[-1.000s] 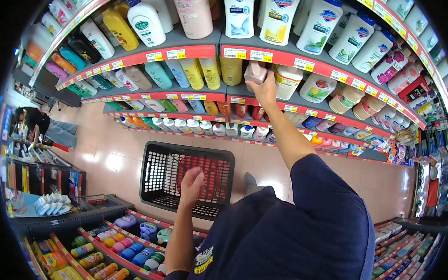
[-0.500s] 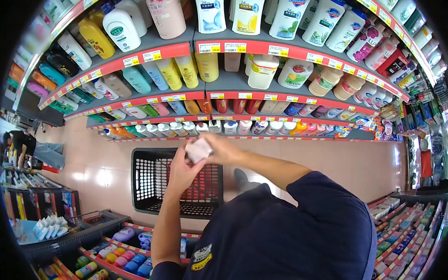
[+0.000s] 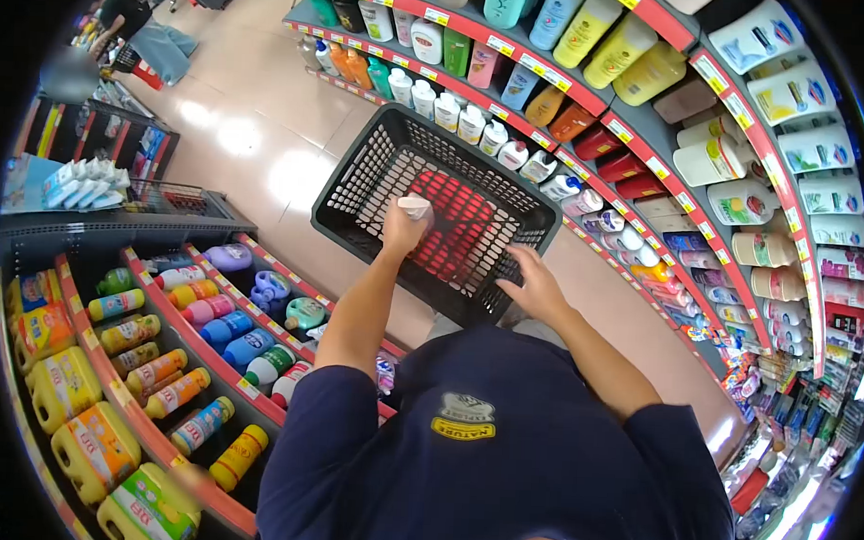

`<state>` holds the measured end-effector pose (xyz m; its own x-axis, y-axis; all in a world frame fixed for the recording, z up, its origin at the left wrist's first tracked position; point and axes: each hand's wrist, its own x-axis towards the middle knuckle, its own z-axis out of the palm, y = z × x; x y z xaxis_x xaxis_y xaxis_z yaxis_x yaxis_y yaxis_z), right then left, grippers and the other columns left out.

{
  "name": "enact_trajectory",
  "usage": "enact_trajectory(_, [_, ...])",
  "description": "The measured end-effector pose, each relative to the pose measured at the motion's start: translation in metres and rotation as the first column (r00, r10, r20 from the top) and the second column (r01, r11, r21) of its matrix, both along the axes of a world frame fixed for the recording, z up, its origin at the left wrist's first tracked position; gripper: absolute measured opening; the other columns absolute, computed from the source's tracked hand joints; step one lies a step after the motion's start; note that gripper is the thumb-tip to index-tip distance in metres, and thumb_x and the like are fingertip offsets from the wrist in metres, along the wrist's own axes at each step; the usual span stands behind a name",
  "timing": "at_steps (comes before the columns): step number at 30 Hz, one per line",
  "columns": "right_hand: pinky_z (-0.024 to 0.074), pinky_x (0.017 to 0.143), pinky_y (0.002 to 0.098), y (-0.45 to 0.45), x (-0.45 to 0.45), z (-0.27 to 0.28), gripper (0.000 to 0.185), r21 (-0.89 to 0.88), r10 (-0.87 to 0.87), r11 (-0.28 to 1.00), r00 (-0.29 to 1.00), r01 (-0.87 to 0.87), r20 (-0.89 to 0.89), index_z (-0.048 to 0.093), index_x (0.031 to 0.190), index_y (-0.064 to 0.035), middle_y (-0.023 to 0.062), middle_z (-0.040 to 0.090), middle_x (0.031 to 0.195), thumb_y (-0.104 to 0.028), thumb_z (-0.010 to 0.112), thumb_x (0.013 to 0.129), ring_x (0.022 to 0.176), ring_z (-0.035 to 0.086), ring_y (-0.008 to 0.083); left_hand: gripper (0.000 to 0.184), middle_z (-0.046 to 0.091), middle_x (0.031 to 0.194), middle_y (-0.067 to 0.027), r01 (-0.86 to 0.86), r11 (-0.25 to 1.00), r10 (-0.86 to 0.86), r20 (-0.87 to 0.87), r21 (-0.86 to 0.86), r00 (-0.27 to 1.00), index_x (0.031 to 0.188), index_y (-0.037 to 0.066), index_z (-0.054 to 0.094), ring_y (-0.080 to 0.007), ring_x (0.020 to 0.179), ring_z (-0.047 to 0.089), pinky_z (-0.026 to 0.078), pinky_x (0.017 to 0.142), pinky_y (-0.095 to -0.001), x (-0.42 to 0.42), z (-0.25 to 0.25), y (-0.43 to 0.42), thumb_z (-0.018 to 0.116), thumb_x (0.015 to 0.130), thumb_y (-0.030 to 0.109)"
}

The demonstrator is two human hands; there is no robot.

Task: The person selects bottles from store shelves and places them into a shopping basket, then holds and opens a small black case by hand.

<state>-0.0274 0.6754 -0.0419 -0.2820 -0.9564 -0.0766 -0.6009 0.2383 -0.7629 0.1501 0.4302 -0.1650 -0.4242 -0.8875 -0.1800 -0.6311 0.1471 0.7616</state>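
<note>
My left hand (image 3: 402, 234) is closed around a small pale box (image 3: 414, 204), whose end shows past my fingers. It is over the black plastic shopping basket (image 3: 344, 213), which has walls full of holes. Red shows through or in the bottom of the basket (image 3: 450, 228); I cannot tell which. My right hand (image 3: 538, 285) is open with its fingers apart, at the basket's near right rim, and holds nothing.
Shelves of shampoo and body wash bottles (image 3: 447, 112) curve along the far side and right. To the left, a lower shelf holds detergent bottles (image 3: 228, 328) and yellow jugs (image 3: 96, 449). Another person (image 3: 127, 21) bends near the upper left, beyond the tiled floor (image 3: 248, 83).
The view has turned, so the basket sits nearer the middle. My right hand has let go of the box and moved right to the basket's rim; my left hand keeps the box.
</note>
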Motion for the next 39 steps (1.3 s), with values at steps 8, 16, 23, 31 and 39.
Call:
enact_trajectory(8, [0.0525, 0.08, 0.0386, 0.117, -0.014, 0.016, 0.042, 0.241, -0.372, 0.89, 0.922, 0.388, -0.11, 0.056, 0.117, -0.0034, 0.0159, 0.056, 0.116, -0.016, 0.071, 0.08, 0.098, 0.061, 0.0283, 0.038, 0.064, 0.095, -0.0143, -0.202, 0.973, 0.19, -0.106, -0.114, 0.976, 0.104, -0.001, 0.053, -0.0251, 0.089, 0.064, 0.051, 0.08, -0.0374, -0.009, -0.086, -0.056, 0.077, 0.078, 0.013])
enact_trajectory(16, [0.0526, 0.08, 0.0392, 0.118, -0.059, 0.028, 0.043, 0.146, -0.499, 0.831, 0.835, 0.537, -0.232, 0.055, 0.117, -0.0034, 0.0159, 0.057, 0.112, -0.02, 0.072, 0.08, 0.093, 0.063, 0.0295, 0.071, 0.057, 0.118, -0.0209, -0.21, 0.972, 0.214, 0.033, -0.104, 0.976, 0.12, -0.006, 0.053, -0.0346, 0.11, 0.055, 0.046, 0.092, -0.0424, 0.005, -0.121, -0.053, 0.081, 0.074, 0.041])
enact_trajectory(23, [0.0516, 0.087, 0.0391, 0.088, -0.209, 0.054, 0.068, -0.222, -0.635, 0.763, 0.643, 0.607, -0.427, 0.046, 0.13, -0.0001, 0.021, 0.058, 0.122, -0.03, 0.078, 0.077, 0.107, 0.061, 0.0316, 0.072, 0.053, 0.12, -0.0221, -0.236, 0.972, 0.236, 0.032, -0.007, 0.971, 0.117, -0.008, 0.053, -0.0393, 0.112, 0.054, 0.045, 0.094, -0.0463, 0.01, -0.116, -0.047, 0.083, 0.07, 0.038])
enact_trajectory(31, [0.0473, 0.094, 0.0365, 0.069, -0.368, 0.125, 0.09, -0.283, -0.887, 0.459, 0.422, 0.842, -0.186, 0.037, 0.135, 0.0038, 0.0233, 0.055, 0.126, -0.033, 0.084, 0.068, 0.116, 0.056, 0.031, 0.083, 0.054, 0.125, -0.0295, -0.48, 0.821, 0.475, 0.099, 0.309, 0.875, 0.133, -0.011, 0.036, -0.0374, 0.113, 0.057, 0.045, 0.1, -0.0406, 0.007, -0.082, 0.009, 0.083, 0.072, 0.022])
enact_trajectory(39, [0.0443, 0.101, 0.0359, 0.061, -0.416, 0.125, 0.09, -0.16, -0.778, 0.609, 0.547, 0.777, -0.308, 0.041, 0.135, 0.0045, 0.0218, 0.055, 0.13, -0.031, 0.085, 0.065, 0.119, 0.054, 0.0327, 0.067, 0.046, 0.133, -0.0213, -0.254, 0.839, 0.442, -0.331, 0.482, 0.833, 0.136, -0.007, 0.032, -0.0258, 0.115, 0.053, 0.045, 0.097, -0.0347, 0.016, -0.012, 0.088, 0.071, 0.083, 0.004])
